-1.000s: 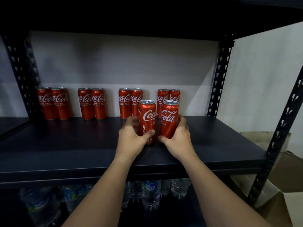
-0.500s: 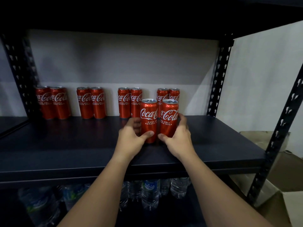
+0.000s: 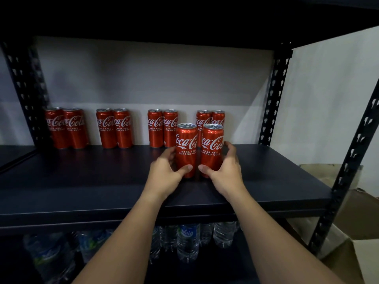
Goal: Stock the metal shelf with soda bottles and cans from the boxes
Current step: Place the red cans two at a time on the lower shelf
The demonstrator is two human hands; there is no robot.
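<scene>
Two red soda cans stand upright side by side on the dark metal shelf, logos facing me. My left hand grips the left can low down, thumb in front and fingers behind. My right hand grips the right can the same way. Along the shelf's back edge stands a row of red cans in pairs; the rightmost pair is partly hidden behind the two held cans.
Black perforated uprights stand at the left, back right and front right. Clear water bottles fill the shelf below. Cardboard boxes sit on the floor at the right. A white wall lies behind.
Both hands have turned the two cans so their logos face front, and shifted them slightly back and right on the shelf.
</scene>
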